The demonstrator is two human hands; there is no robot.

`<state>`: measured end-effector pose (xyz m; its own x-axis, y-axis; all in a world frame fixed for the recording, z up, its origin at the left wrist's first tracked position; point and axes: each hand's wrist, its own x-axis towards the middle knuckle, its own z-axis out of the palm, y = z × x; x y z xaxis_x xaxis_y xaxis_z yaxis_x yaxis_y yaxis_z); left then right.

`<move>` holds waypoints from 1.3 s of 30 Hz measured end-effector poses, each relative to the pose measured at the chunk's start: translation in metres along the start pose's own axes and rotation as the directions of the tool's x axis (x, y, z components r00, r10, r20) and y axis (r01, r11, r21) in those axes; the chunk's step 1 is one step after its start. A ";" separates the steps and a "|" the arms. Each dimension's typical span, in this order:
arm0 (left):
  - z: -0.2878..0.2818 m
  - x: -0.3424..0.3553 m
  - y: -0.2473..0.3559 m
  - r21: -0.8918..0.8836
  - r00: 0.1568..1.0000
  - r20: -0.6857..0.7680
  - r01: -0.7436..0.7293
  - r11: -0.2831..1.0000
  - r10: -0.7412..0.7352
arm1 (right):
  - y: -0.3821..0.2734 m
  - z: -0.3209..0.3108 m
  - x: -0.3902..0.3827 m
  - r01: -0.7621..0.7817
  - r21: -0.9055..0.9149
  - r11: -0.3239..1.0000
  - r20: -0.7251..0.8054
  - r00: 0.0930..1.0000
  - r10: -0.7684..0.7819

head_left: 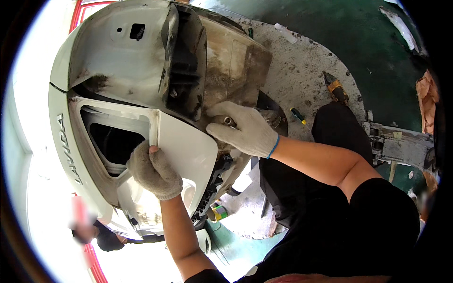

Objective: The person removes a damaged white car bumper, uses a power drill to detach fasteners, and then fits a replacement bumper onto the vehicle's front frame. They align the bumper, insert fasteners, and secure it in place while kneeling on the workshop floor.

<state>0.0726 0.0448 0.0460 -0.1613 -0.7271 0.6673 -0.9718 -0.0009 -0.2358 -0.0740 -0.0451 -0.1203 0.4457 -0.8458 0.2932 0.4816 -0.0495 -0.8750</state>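
A white car rear body section (118,56) fills the left half of the head view, with raised lettering along its left edge. In a worn grey knitted glove, my left hand (155,170) curls closed on the lip of a white panel (186,137), beside a dark window-like opening (113,141). A bare thumb tip pokes out of this glove. My right hand (247,131), in a paler glove with a blue cuff edge, is closed around a short round metal piece (229,121) showing between thumb and forefinger, close to the panel's right edge. Its far end is hidden.
On the dusty round platform (314,61) lie a power tool (336,88), a yellow-and-black-handled screwdriver (298,114) and a whitish bottle-like object (285,33). A yellow-green tool (219,212) sits below the panel. A metal arm (398,146) stands right. Another person (108,238) is at lower left.
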 end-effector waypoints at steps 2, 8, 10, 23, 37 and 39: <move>0.001 0.000 0.001 -0.018 1.000 -0.004 0.018 1.000 -0.018 | -0.007 0.001 0.009 -0.046 0.062 0.997 0.038 0.998 0.043; 0.001 0.001 0.001 0.021 0.999 -0.032 -0.011 1.000 0.012 | -0.023 0.003 0.027 -0.139 0.120 0.983 0.106 0.986 0.127; 0.001 0.001 0.001 0.012 0.999 -0.028 -0.016 1.000 0.016 | -0.028 0.002 0.026 -0.132 0.146 0.980 0.108 0.987 0.117; -0.009 0.003 0.006 0.081 0.999 0.031 -0.028 0.996 0.025 | -0.026 0.011 0.024 -0.193 0.147 0.970 0.121 0.977 0.176; -0.013 -0.001 0.006 0.142 0.999 -0.030 -0.028 0.989 0.032 | -0.017 0.026 0.016 -0.146 0.094 0.985 0.007 0.989 0.146; -0.013 -0.001 0.005 0.130 0.999 -0.034 -0.020 0.991 0.025 | -0.015 0.027 0.014 -0.165 0.090 0.982 -0.004 0.986 0.166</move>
<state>0.0652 0.0540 0.0533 -0.1913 -0.7028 0.6852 -0.9378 -0.0751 -0.3389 -0.0547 -0.0423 -0.0924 0.5163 -0.8445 0.1425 0.4677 0.1387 -0.8729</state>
